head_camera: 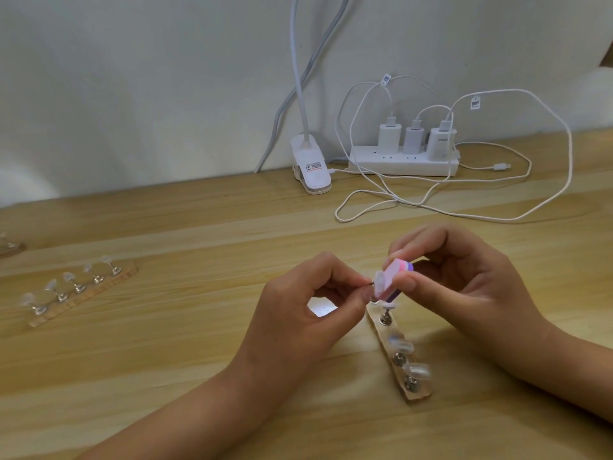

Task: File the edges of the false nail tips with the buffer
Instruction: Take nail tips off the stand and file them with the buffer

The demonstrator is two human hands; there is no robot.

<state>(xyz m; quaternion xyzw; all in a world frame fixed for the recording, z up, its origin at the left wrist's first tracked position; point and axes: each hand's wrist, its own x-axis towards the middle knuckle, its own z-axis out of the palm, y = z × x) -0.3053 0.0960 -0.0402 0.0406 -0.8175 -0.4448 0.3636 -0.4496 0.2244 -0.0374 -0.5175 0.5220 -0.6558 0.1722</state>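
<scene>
Fingers of the right hand [464,287] cover part of the buffer [398,272]. The nail tip [379,282] pinched by the left hand [308,303] is blurred. Both hands hide the far end of the wooden strip [414,395]. The lamp neck [298,61] is cut off at the top edge. Print on the clip label [313,165] is unreadable.

My left hand [298,303] pinches a clear nail tip [379,283] on its thin stem while my right hand [464,287] holds the pink-and-purple buffer [496,273] against it, above a wooden strip [401,356] of mounted tips on the bench [166,360].
</scene>
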